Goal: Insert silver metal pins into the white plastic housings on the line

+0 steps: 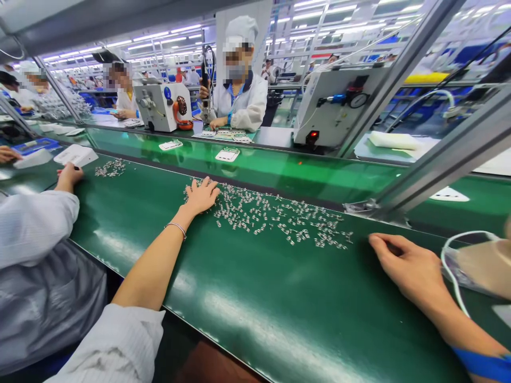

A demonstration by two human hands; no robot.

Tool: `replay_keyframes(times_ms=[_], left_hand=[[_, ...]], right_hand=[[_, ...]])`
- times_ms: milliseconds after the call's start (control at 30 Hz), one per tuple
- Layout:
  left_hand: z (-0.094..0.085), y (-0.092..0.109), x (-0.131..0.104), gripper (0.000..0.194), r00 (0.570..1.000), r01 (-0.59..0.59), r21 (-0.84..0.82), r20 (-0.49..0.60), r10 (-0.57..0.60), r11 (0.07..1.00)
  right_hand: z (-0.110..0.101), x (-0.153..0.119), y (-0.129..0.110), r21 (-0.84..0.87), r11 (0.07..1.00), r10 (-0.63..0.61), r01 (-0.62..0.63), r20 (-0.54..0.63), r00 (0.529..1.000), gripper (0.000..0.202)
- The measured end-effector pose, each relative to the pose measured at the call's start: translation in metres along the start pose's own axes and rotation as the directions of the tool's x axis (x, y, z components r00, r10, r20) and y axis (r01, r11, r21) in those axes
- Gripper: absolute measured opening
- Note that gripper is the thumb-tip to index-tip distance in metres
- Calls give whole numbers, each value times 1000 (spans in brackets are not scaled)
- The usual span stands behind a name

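My left hand point(202, 196) lies over the left end of a wide scatter of small silvery metal pieces point(255, 207), its fingers spread on them. A bracelet circles that wrist. The pieces are too small to name and stretch rightward across the green work surface point(255, 282). Off the right end of the scatter, my right hand point(411, 263) hovers close to the surface, thumb and forefinger brought together and the other fingers curled. Whatever may be between those fingertips is hidden. A blue band shows on the right forearm.
A co-worker's hand point(71, 174) at the left is beside a white casing point(75, 155) and a smaller pile of pieces point(110, 168). Beyond runs a green conveyor point(275, 165) carrying white panels point(227, 155). A slanted metal post point(443, 154) and a white cable point(449, 266) stand at right.
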State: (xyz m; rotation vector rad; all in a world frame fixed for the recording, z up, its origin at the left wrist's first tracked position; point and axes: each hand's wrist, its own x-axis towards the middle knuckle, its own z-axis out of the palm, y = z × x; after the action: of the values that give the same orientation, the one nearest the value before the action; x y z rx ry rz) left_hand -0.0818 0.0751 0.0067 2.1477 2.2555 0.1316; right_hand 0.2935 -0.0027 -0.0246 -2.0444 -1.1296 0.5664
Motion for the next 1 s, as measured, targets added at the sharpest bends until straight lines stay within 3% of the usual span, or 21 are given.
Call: replay_keyframes(times_ms=[200,400,600,900,1000], left_hand=[[-4,-7,2,53,997,78,24,-18,-78,997],[2,8,9,50,999,33,-4,34,-33,999],[3,8,11,51,997,82,0,-12,-82,997],[-2,18,7,44,999,-49,46,8,48,998],[-3,22,5,45,998,-68,69,-6,68,995]], right_hand=[[2,4,2,19,1000,-8,8,-15,1000,41],[5,7,8,30,996,-82,84,-64,995,33],[6,10,13,55,993,-103,107,-60,993,30],[4,6,5,39,998,-44,45,-30,999,27],[8,12,12,34,994,-100,101,-51,994,21]])
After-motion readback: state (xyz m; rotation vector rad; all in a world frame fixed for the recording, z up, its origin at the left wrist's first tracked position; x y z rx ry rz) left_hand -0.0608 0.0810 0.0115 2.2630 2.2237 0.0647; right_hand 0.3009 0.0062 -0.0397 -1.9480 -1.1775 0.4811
